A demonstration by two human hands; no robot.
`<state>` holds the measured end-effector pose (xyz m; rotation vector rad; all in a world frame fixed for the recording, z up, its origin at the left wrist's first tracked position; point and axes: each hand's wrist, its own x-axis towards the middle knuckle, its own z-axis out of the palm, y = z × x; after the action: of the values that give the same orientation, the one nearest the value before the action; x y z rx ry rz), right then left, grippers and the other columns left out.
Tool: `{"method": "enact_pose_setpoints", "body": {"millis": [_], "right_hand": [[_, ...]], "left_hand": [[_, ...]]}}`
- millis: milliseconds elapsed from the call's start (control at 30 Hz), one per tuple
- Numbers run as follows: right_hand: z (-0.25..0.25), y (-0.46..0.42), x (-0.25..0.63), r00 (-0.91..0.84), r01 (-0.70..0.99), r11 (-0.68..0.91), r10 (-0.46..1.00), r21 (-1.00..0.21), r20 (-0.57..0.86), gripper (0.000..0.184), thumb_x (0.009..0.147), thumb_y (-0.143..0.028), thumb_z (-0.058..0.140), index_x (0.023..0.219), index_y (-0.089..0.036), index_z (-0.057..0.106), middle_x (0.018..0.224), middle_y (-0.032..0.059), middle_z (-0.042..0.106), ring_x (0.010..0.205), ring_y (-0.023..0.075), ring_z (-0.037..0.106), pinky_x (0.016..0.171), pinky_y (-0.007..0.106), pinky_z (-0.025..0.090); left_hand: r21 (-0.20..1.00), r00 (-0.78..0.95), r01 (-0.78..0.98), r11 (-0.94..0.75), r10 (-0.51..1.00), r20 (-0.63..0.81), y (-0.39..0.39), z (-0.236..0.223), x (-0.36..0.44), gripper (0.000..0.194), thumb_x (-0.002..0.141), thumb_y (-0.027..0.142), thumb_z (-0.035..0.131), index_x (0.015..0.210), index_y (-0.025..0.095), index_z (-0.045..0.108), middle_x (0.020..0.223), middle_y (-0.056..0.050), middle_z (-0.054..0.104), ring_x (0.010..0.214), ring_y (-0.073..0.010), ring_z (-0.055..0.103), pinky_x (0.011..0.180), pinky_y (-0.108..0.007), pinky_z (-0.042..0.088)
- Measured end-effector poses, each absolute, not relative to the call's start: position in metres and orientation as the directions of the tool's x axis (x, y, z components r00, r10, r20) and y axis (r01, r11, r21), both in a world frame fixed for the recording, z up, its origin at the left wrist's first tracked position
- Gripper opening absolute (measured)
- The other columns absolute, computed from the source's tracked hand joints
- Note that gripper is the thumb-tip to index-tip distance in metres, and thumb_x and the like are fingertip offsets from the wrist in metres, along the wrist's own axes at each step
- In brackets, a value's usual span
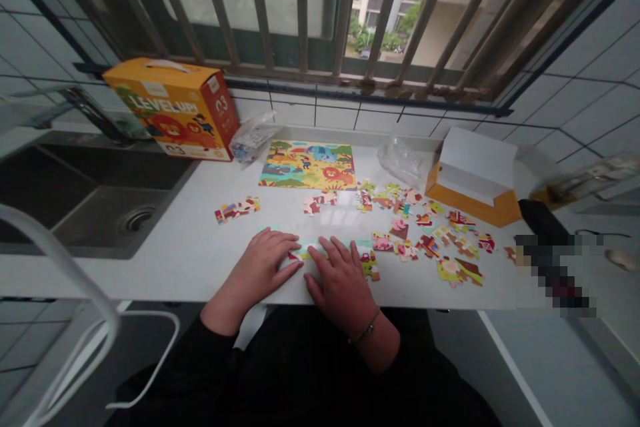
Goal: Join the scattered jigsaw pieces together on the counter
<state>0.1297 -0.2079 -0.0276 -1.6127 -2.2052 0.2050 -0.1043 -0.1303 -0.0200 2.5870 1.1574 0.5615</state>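
Both hands lie palm down on a strip of joined jigsaw pieces (369, 257) near the counter's front edge. My left hand (263, 263) covers the strip's left part, its fingers stretched out. Over the middle rests my right hand (340, 275), fingers spread, a bracelet at the wrist. Much of the strip is hidden beneath them; a small red tractor shows at its right end. Beyond my left hand sits a short joined row of puzzle pieces (237, 209). Loose puzzle pieces (427, 243) are scattered right of my right hand, and a small cluster (320, 201) lies ahead of it.
A picture sheet with animals (307, 165) lies at the back. The orange puzzle box (173, 110) stands by the sink (113, 213). Plastic bags (400, 159) and an open box (473, 177) are at the back right. A white chair frame (95, 293) curves at the left.
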Motion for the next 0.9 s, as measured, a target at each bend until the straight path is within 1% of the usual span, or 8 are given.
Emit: {"method": "enact_pose_setpoints", "body": {"millis": [233, 400, 500, 567, 633, 700, 767, 900], "right_hand": [[-0.028, -0.209, 0.130, -0.276, 0.872, 0.346, 0.932, -0.346, 0.236, 0.053, 0.111, -0.043, 0.061, 0.161, -0.026, 0.058, 0.170, 0.0134, 0.057, 0.160, 0.0379, 0.047, 0.134, 0.073, 0.027], [-0.030, -0.208, 0.127, -0.285, 0.867, 0.359, 0.926, -0.345, 0.247, 0.053, 0.112, -0.039, 0.058, 0.162, -0.022, 0.056, 0.174, 0.0137, 0.052, 0.164, 0.0380, 0.042, 0.135, 0.069, 0.030], [-0.029, -0.211, 0.128, -0.278, 0.871, 0.366, 0.917, -0.329, 0.285, 0.055, 0.112, -0.035, 0.057, 0.163, -0.018, 0.054, 0.177, 0.0151, 0.047, 0.167, 0.0374, 0.038, 0.135, 0.067, 0.030], [-0.029, -0.217, 0.134, -0.248, 0.880, 0.354, 0.911, -0.317, 0.328, 0.054, 0.111, -0.033, 0.058, 0.162, -0.016, 0.055, 0.176, 0.0169, 0.048, 0.167, 0.0374, 0.038, 0.135, 0.067, 0.031], [-0.029, -0.227, 0.144, -0.192, 0.895, 0.319, 0.907, -0.312, 0.376, 0.049, 0.111, -0.031, 0.058, 0.157, -0.015, 0.060, 0.169, 0.0181, 0.056, 0.164, 0.0377, 0.043, 0.134, 0.068, 0.034], [-0.032, -0.238, 0.156, -0.143, 0.901, 0.297, 0.892, -0.316, 0.429, 0.041, 0.110, -0.024, 0.057, 0.149, -0.015, 0.066, 0.158, 0.0174, 0.066, 0.157, 0.0363, 0.052, 0.132, 0.065, 0.039], [-0.035, -0.250, 0.169, -0.114, 0.902, 0.289, 0.876, -0.322, 0.468, 0.038, 0.110, -0.018, 0.055, 0.145, -0.016, 0.069, 0.149, 0.0159, 0.073, 0.149, 0.0337, 0.060, 0.129, 0.061, 0.046], [-0.044, -0.267, 0.183, -0.053, 0.910, 0.236, 0.882, -0.341, 0.469, 0.044, 0.109, -0.018, 0.054, 0.151, -0.018, 0.067, 0.148, 0.0166, 0.072, 0.141, 0.0335, 0.066, 0.122, 0.061, 0.054]], "left_hand": [[0.388, 0.598, 0.667, -0.636, 0.768, 0.231, -0.133, -0.016, -0.102, 0.027, 0.105, 0.042, 0.073, 0.126, 0.027, 0.075, 0.142, -0.009, 0.077, 0.134, -0.0300, 0.070, 0.129, -0.061, 0.039], [0.371, 0.599, 0.678, -0.634, 0.770, 0.222, -0.135, -0.012, -0.101, 0.026, 0.105, 0.041, 0.072, 0.127, 0.026, 0.076, 0.143, -0.009, 0.077, 0.134, -0.0305, 0.070, 0.130, -0.062, 0.039], [0.339, 0.608, 0.681, -0.649, 0.759, 0.232, -0.136, -0.011, -0.101, 0.024, 0.107, 0.039, 0.069, 0.125, 0.026, 0.076, 0.145, -0.009, 0.076, 0.134, -0.0312, 0.069, 0.129, -0.063, 0.039], [0.323, 0.611, 0.680, -0.659, 0.752, 0.248, -0.137, -0.012, -0.100, 0.024, 0.108, 0.039, 0.066, 0.126, 0.026, 0.076, 0.147, -0.010, 0.075, 0.135, -0.0315, 0.068, 0.129, -0.063, 0.039], [0.313, 0.614, 0.677, -0.666, 0.746, 0.260, -0.136, -0.014, -0.100, 0.026, 0.109, 0.039, 0.065, 0.128, 0.026, 0.076, 0.148, -0.010, 0.074, 0.135, -0.0317, 0.068, 0.129, -0.064, 0.039], [0.305, 0.616, 0.678, -0.669, 0.743, 0.261, -0.135, -0.016, -0.101, 0.027, 0.110, 0.038, 0.063, 0.130, 0.025, 0.076, 0.147, -0.011, 0.075, 0.135, -0.0321, 0.069, 0.129, -0.065, 0.039], [0.295, 0.617, 0.680, -0.671, 0.742, 0.264, -0.134, -0.017, -0.101, 0.027, 0.110, 0.037, 0.061, 0.129, 0.025, 0.076, 0.146, -0.012, 0.075, 0.134, -0.0325, 0.069, 0.128, -0.065, 0.040], [0.263, 0.607, 0.692, -0.672, 0.739, 0.292, -0.134, -0.017, -0.098, 0.027, 0.111, 0.038, 0.059, 0.128, 0.024, 0.076, 0.145, -0.012, 0.076, 0.132, -0.0330, 0.071, 0.125, -0.066, 0.043]]}}
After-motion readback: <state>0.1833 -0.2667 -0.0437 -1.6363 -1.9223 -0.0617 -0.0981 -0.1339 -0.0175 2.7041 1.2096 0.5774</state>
